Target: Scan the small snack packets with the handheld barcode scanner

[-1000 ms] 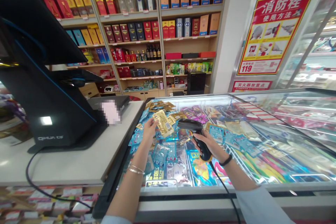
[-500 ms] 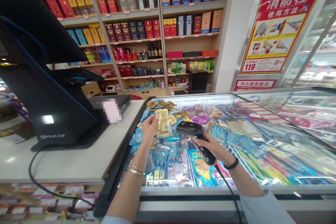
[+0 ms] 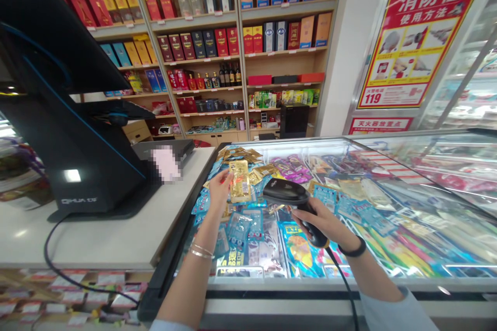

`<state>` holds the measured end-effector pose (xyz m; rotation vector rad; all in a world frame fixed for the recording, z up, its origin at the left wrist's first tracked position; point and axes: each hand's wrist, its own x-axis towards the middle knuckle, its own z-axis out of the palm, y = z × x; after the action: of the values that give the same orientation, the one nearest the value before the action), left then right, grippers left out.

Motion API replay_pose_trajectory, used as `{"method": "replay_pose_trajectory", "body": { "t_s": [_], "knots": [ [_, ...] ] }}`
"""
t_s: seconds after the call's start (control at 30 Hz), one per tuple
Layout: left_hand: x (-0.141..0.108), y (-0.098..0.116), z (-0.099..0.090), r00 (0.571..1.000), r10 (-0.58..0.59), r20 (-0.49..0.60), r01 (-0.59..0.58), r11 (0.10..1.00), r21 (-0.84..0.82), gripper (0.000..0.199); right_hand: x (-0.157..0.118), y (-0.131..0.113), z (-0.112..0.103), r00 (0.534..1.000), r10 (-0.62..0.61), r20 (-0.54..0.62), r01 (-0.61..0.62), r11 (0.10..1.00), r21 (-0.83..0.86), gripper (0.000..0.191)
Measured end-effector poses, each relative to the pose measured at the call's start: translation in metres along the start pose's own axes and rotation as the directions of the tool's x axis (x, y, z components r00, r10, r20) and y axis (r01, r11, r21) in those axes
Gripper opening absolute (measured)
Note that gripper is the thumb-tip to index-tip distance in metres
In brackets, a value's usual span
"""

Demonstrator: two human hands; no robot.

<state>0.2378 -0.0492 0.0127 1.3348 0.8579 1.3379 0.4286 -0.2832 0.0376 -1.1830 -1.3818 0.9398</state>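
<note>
Between the thumb and fingers of my left hand [image 3: 220, 189] is the left edge of a gold packet [image 3: 239, 183], held upright over the freezer's glass top. My right hand [image 3: 319, 220] is wrapped round the handle of a black barcode scanner [image 3: 286, 192], whose head points left at the packet. Small red light shows on the packet and on my left fingertips. Blue packets [image 3: 238, 227] lie below the gold one, with more gold packets [image 3: 243, 155] behind it and purple packets [image 3: 291, 167] to the right.
A black monitor stand [image 3: 101, 165] rests on the white counter [image 3: 116, 240] at the left. The scanner's cable [image 3: 344, 279] hangs down to the front. Shelves [image 3: 205, 59] of boxes and bottles stand behind the chest freezer [image 3: 310, 285].
My right hand and the scanner have moved slightly to the right, away from the gold packet. Red light now shows on the packet and my left fingertips. My left hand has barely moved.
</note>
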Motion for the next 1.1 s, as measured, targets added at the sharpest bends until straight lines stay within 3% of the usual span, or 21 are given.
{"method": "replay_pose_trajectory", "body": {
  "t_s": [0.27, 0.4, 0.63, 0.87, 0.97, 1.1],
  "knots": [
    [0.002, 0.006, -0.003, 0.999, 0.038, 0.003, -0.038, 0.999, -0.001, 0.049, -0.003, -0.005, -0.002, 0.999, 0.039, 0.036, -0.038, 0.999, -0.027, 0.037],
    [0.004, 0.007, -0.007, 0.998, 0.042, -0.04, -0.038, 0.996, 0.079, 0.041, -0.005, -0.014, -0.002, 0.998, 0.051, 0.048, -0.043, 0.985, -0.166, 0.036],
    [0.004, 0.008, -0.009, 0.999, 0.045, -0.009, -0.043, 0.988, 0.15, 0.029, -0.017, -0.037, 0.002, 0.999, 0.015, 0.043, 0.003, 0.919, -0.394, 0.032],
    [0.006, 0.008, -0.01, 0.998, 0.066, -0.01, -0.063, 0.974, 0.219, 0.027, -0.024, -0.047, 0.002, 0.993, -0.109, 0.047, 0.117, 0.828, -0.548, 0.029],
    [0.008, 0.007, -0.01, 0.998, 0.064, -0.013, -0.06, 0.972, 0.229, 0.028, -0.026, -0.05, 0.003, 0.997, -0.069, 0.042, 0.081, 0.85, -0.52, 0.027],
    [0.007, 0.006, -0.01, 0.999, 0.052, -0.003, -0.05, 0.98, 0.195, 0.032, -0.025, -0.042, 0.0, 0.998, 0.039, 0.056, -0.017, 0.938, -0.346, 0.031]
  ]
}}
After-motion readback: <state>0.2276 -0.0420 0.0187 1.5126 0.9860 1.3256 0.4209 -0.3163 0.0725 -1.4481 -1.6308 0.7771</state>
